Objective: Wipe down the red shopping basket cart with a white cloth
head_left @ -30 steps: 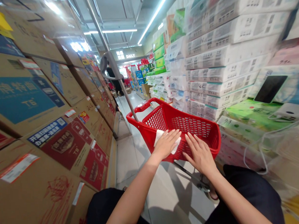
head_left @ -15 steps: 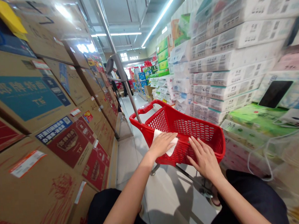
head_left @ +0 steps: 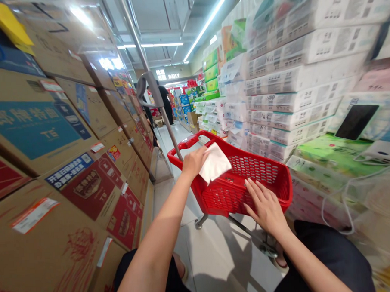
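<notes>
A red plastic shopping basket cart (head_left: 260, 160) with slotted walls stands in front of me, on a metal frame with wheels. My left hand (head_left: 195, 161) is closed on a white cloth or wipe (head_left: 215, 163) at the basket's left end, near the handle. The white piece hangs open over the inner side, and my fingertips are partly hidden. My right hand (head_left: 265, 205) lies with its fingers spread on the near rim of the basket, holding nothing.
Stacked cardboard cartons (head_left: 86, 176) line the left side. White tissue packs (head_left: 276, 90) are piled on the right, with a phone (head_left: 357, 121) and a white cable (head_left: 346, 199) on green packs (head_left: 331, 153). A metal pole (head_left: 138, 36) rises beside the cart. A person (head_left: 165, 102) stands down the aisle.
My left hand has lifted from the near rim and moved up and left, taking the white cloth along. My right hand stays on the rim.
</notes>
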`<state>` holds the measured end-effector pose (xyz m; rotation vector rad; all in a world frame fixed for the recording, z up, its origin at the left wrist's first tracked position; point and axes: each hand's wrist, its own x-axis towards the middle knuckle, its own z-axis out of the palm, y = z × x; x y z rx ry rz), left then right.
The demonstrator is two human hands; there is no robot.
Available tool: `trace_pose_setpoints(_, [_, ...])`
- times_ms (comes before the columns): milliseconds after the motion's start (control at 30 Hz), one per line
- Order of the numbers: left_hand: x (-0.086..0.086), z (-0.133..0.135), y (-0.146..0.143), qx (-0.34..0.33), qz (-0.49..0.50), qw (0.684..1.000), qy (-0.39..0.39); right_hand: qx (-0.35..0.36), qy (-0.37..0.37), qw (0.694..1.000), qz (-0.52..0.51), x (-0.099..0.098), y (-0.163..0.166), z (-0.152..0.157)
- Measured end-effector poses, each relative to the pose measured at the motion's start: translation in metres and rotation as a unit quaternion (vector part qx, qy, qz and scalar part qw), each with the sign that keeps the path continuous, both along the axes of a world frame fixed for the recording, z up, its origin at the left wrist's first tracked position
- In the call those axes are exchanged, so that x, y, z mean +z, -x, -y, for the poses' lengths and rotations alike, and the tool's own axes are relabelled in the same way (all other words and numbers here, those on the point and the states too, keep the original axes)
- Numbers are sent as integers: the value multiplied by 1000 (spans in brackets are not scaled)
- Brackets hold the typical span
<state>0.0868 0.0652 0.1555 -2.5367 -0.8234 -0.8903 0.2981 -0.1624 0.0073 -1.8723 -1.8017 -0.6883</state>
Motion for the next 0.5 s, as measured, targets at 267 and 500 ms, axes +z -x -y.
trace_pose_setpoints(267, [-43,53,-12,-154,-119,976,-103,8,-15,1000,-4,-2,-1,-2])
trace_pose_setpoints(500, [-118,87,-42,-71,-182,972,-127,10,-21,1000,-1,-8,-3,-4])
